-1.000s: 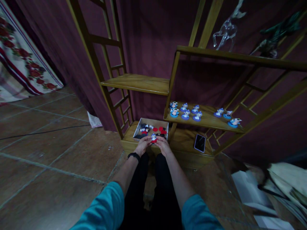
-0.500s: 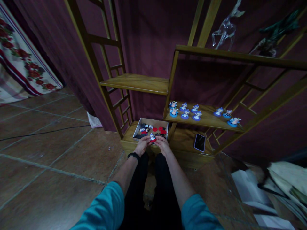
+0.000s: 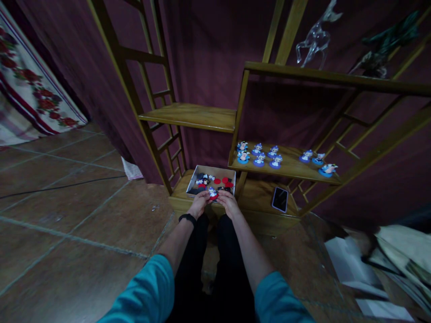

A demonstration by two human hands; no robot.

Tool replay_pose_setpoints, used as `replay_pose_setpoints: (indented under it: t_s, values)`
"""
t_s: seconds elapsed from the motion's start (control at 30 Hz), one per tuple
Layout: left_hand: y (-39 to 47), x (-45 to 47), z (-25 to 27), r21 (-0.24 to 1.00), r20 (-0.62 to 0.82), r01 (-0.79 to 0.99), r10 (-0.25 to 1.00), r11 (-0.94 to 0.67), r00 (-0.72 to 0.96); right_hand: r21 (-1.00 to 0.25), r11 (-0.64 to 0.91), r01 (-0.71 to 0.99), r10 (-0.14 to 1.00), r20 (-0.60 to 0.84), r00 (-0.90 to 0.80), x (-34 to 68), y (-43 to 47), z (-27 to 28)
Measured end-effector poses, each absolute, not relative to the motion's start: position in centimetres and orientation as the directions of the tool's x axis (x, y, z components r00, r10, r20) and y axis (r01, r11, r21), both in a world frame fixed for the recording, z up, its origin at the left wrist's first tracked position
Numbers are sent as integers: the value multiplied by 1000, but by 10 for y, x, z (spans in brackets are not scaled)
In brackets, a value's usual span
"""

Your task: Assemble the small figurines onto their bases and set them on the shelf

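Note:
A small white-and-purple figurine (image 3: 212, 191) on a round red base is held between my two hands, just above the near edge of an open cardboard box (image 3: 220, 172). My left hand (image 3: 200, 202) grips it from the left side, with a dark band on the wrist. From the right, the fingers of my right hand (image 3: 229, 202) close on the red base. Inside the box lie loose figurine parts (image 3: 204, 180) at the left and red discs (image 3: 225, 181) at the right. My fingers partly cover the base.
Several finished-looking figurines (image 3: 259, 159) on purple and blue bases stand on the wooden shelf (image 3: 289, 169) to the right. Below it lies a phone (image 3: 280, 199). A clear glass deer (image 3: 314, 42) stands on the upper shelf. White packaging (image 3: 353, 264) lies on the floor at right.
The figurine has tilted slightly and shifted a little to the left between my hands. Both hands keep nearly the same place; the box and shelf figurines are unchanged.

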State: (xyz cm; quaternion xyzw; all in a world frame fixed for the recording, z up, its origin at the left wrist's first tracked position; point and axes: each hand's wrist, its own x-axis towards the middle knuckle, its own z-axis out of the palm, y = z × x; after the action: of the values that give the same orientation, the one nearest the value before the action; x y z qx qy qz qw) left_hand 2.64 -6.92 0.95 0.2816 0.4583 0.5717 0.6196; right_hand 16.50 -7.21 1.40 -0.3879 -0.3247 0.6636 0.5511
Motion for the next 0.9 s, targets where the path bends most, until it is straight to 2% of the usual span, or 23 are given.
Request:
replay_pose_setpoints:
  t_s: [0.43,0.9]
  values:
    - [-70,27,12,865,-276,-457,957,207,-88,-848,-185,-497,983,-156,-100,166,-69,9]
    - [-68,25,8,865,-234,-458,972,204,-9,-840,-175,-514,984,-155,-82,165,-67,3]
